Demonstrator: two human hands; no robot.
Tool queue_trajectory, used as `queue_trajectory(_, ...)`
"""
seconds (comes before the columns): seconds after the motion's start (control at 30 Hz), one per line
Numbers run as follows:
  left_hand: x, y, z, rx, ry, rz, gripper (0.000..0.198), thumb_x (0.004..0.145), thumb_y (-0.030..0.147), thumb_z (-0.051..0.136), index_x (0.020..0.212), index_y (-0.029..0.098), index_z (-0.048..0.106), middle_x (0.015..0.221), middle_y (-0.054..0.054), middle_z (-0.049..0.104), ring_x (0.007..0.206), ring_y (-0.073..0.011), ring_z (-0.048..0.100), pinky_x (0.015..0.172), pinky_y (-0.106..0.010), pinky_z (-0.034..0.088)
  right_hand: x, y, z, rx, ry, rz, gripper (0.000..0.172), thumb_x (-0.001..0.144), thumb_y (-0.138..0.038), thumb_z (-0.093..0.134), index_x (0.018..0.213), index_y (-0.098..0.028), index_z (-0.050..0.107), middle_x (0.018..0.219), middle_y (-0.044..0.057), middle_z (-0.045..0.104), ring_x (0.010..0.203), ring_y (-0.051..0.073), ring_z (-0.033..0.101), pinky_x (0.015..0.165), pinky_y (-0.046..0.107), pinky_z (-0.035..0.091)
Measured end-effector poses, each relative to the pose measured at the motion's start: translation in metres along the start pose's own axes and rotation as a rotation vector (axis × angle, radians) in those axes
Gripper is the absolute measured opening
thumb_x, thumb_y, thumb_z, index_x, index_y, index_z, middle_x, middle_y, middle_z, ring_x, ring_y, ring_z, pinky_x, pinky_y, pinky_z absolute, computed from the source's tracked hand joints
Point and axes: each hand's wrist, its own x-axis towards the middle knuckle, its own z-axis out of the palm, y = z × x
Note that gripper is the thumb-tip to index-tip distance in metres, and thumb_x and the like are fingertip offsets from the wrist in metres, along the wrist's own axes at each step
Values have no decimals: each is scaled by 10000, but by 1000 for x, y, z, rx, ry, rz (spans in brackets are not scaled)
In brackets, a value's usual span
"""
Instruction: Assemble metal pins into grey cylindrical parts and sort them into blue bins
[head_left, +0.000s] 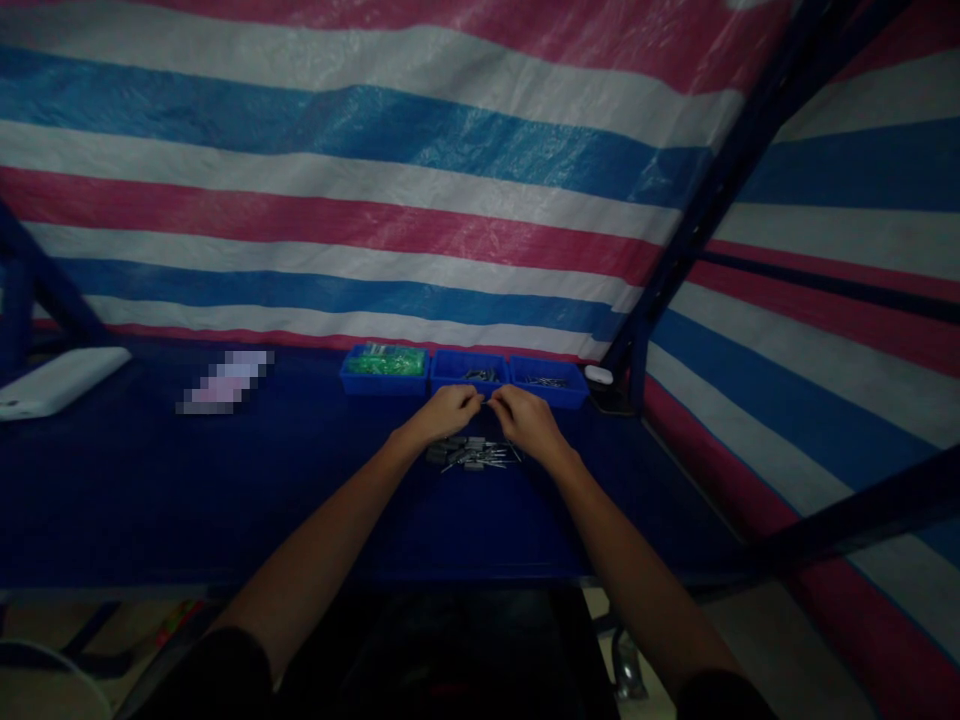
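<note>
My left hand and my right hand meet over the table, thumbs and fingers pinched close together. A small thin piece seems to lie between the fingertips, too small and dark to name. Just below the hands is a loose pile of thin metal rods and short dark grey pieces. One thin rod slants down beside my right hand; whether it is held cannot be told. Right behind the hands stand a blue bin with small metal parts and another blue bin with similar thin parts.
A third blue bin holds green plastic-wrapped items. At left on the blue table lie a white box-like device and a blurred-out flat item. A small white case sits by the right frame post. Striped sheeting closes the back and right.
</note>
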Motion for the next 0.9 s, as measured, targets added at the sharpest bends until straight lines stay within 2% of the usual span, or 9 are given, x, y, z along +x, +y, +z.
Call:
queue_trajectory(0.17, 2, -2, 5, -246, -16, -67, 284, 782, 316, 366, 562, 161, 458, 512, 44, 406, 518, -103, 404, 514, -223, 302, 0, -6, -4, -27, 32, -68, 155, 876, -225, 410, 822, -181, 548, 781, 47, 608, 716, 148, 550, 655, 239, 367)
queue_trajectory(0.3, 3, 3, 10, -373, -17, -147, 336, 793, 361, 367, 636, 133, 557, 589, 3, 538, 586, -121, 505, 589, -233, 385, 2, 2, -15, -77, 44, -93, 176, 880, -247, 404, 816, -180, 554, 783, 48, 615, 735, 151, 559, 661, 237, 367)
queue_trajectory(0.37, -1, 9, 11, -282, -40, -168, 403, 823, 409, 342, 750, 125, 618, 666, -27, 599, 632, -136, 544, 612, -243, 402, 3, 17, -22, -119, 112, 18, 199, 879, -275, 402, 814, -177, 563, 782, 53, 620, 735, 160, 566, 659, 245, 366)
queue_trajectory(0.43, -6, 17, 11, -74, -144, -115, 369, 799, 442, 418, 831, 155, 648, 758, -43, 636, 720, -164, 570, 649, -257, 410, 2, 38, -26, -178, 212, 229, 226, 875, -319, 405, 846, -172, 575, 788, 66, 627, 739, 179, 573, 652, 260, 366)
queue_trajectory(0.5, -11, 24, 13, 157, -252, -43, 275, 736, 421, 535, 848, 204, 661, 848, -44, 649, 840, -204, 570, 715, -288, 410, 0, 56, -27, -212, 232, 428, 298, 846, -415, 441, 941, -168, 577, 802, 78, 636, 764, 209, 577, 647, 277, 373)
queue_trajectory(0.57, -15, 29, 17, 304, -280, -17, 181, 722, 342, 563, 823, 231, 664, 879, -39, 653, 903, -223, 559, 758, -316, 404, -2, 65, -22, -205, 214, 529, 404, 821, -486, 450, 1036, -162, 559, 830, 91, 639, 810, 233, 575, 662, 294, 383)
queue_trajectory(0.7, -13, 28, 21, 212, -180, -7, 141, 739, 206, 514, 751, 201, 655, 792, -28, 657, 790, -180, 585, 711, -283, 417, -2, 49, -7, -35, 202, 484, 419, 844, -486, 395, 1074, -174, 553, 809, 73, 637, 791, 209, 579, 678, 291, 396)
queue_trajectory(0.8, -5, 21, 17, -129, -22, -11, 131, 751, 223, 523, 764, 162, 638, 740, -14, 642, 675, -135, 577, 649, -244, 432, 1, 23, 3, 181, 136, 336, 379, 864, -444, 364, 1042, -180, 569, 719, 33, 621, 670, 164, 566, 626, 259, 394)
queue_trajectory(0.9, 2, 13, 10, -530, 185, -107, 118, 747, 230, 542, 788, 138, 604, 681, 3, 615, 615, -108, 567, 598, -224, 453, 3, 3, 9, 324, 49, 185, 324, 850, -409, 408, 986, -180, 593, 682, 10, 608, 601, 135, 538, 574, 234, 377)
